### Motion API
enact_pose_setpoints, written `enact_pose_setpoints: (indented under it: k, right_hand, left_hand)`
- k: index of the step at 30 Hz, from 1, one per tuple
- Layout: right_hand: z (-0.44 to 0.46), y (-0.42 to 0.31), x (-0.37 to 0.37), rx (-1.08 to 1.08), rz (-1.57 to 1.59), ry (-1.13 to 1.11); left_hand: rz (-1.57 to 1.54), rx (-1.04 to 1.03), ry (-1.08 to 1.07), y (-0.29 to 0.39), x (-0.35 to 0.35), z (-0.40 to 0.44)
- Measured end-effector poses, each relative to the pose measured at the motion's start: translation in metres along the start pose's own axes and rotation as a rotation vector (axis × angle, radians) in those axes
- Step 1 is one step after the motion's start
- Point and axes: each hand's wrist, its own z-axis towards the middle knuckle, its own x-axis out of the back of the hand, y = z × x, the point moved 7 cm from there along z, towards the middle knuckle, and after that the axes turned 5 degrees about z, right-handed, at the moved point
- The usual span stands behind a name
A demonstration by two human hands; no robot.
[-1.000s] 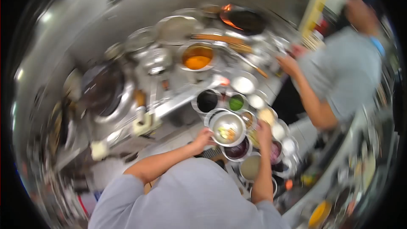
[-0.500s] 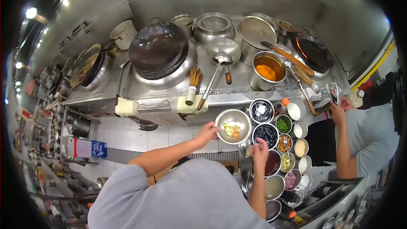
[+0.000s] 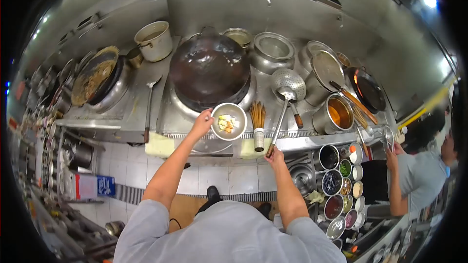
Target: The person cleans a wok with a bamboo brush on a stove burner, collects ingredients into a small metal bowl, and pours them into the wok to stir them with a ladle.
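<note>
My left hand [image 3: 201,124] is closed on the rim of a metal bowl [image 3: 217,134] with pale and orange chopped pieces [image 3: 226,123] in it. The bowl hangs in front of the big dark wok [image 3: 209,73]. Lower right of it, my right hand [image 3: 276,156] is closed around the wooden end of a long-handled ladle [image 3: 280,124]. The ladle's head lies against a perforated strainer [image 3: 288,80] on the stove. Between the two hands stands a bamboo wok brush [image 3: 259,124].
A pot of orange liquid [image 3: 334,114] and a second wok [image 3: 366,90] stand to the right. Containers of sauces and chopped ingredients [image 3: 334,207] line the lower right. A co-worker [image 3: 421,175] stands beyond them. Another ladle [image 3: 148,109] lies left of the big wok.
Both hands have moved to the stove from beside the ingredient containers. My left hand carried the bowl up to the wok; my right hand took hold of the ladle's handle. The view shifted too.
</note>
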Motion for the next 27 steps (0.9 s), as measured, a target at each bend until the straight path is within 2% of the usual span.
enact_pose_setpoints:
  k: [2,4,6,8,9,10,12,14,15,16,18,20,22,24,26,27]
  right_hand:
    - [-0.015,-0.024,-0.008,0.033,0.073,0.026]
    - [-0.032,-0.074,-0.022,0.169,-0.395,-0.039]
    - [-0.043,-0.135,-0.034,0.304,-0.350,-0.003]
    - [-0.109,-0.176,-0.074,0.002,0.389,-0.414]
    - [-0.128,-0.185,-0.085,-0.137,0.674,-0.635]
    - [-0.129,-0.177,-0.086,-0.121,0.682,-0.631]
    - [-0.130,-0.182,-0.055,0.604,-0.209,0.079]
    - [-0.152,-0.164,-0.047,0.621,0.044,-0.095]
    - [-0.175,-0.164,-0.051,0.576,0.174,-0.244]
    - [-0.183,-0.164,-0.044,0.497,0.195,-0.275]
    - [-0.207,-0.191,-0.018,0.533,0.128,-0.205]
    - [-0.225,-0.215,0.005,0.608,0.258,-0.265]
    - [-0.233,-0.234,0.028,0.588,0.267,-0.210]
    - [-0.236,-0.246,0.060,0.672,-0.053,0.097]
    - [-0.247,-0.253,0.082,0.665,-0.384,0.318]
    - [-0.240,-0.252,0.099,0.678,-0.413,0.382]
  left_hand:
    - [-0.248,0.199,-0.080,-0.024,0.007,0.016]
    - [-0.140,0.152,-0.152,-0.042,0.009,0.035]
    - [-0.106,0.133,-0.193,-0.047,0.007,0.043]
    - [0.081,0.218,-0.232,-0.038,0.011,0.045]
    - [0.160,0.184,-0.223,-0.035,0.012,0.046]
    - [0.157,0.171,-0.235,-0.039,0.012,0.042]
    - [0.263,-0.029,-0.110,-0.031,0.015,0.043]
    - [0.318,0.039,-0.140,-0.016,0.023,0.035]
    - [0.207,0.048,-0.090,-0.007,0.027,0.028]
    - [0.101,0.067,-0.045,-0.005,0.031,0.022]
    - [0.074,0.023,-0.036,-0.007,0.030,0.015]
    - [0.035,-0.006,0.006,-0.005,0.029,0.014]
    - [0.073,-0.011,-0.001,-0.002,0.020,0.018]
    - [0.135,-0.068,0.006,-0.003,0.012,0.019]
    - [0.161,0.016,-0.062,0.001,0.004,0.024]
    - [0.169,0.083,-0.075,0.013,0.007,0.022]
